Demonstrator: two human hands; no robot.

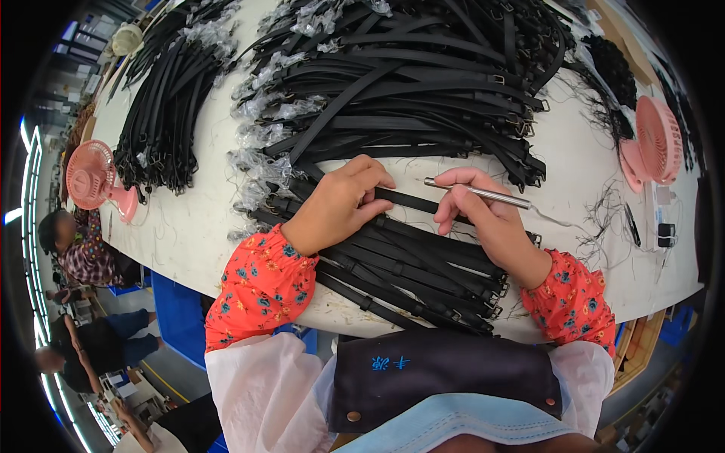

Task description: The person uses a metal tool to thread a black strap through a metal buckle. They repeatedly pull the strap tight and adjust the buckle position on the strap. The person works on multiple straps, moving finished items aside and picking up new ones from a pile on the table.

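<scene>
A narrow black strap [411, 201] runs between my hands. My left hand [343, 202] pinches it near its middle, thumb and fingers closed. In my right hand [483, 211] is a slim silver pen-shaped tool [483, 195] with a pale cord trailing from its back end. The tool's thin tip points left, above the strap and apart from it. The right hand's lower fingers curl close to the strap; whether they touch it I cannot tell. Below my hands lies a row of black buckled straps [408, 275], with buckles toward the right.
A big heap of black straps [408, 98], some ends in clear plastic, covers the far middle of the white table [219, 196]. Another bundle [162, 113] lies left. Pink fans [91, 175] stand at both sides. Loose threads [604, 219] lie right. Other people [83, 257] are at left.
</scene>
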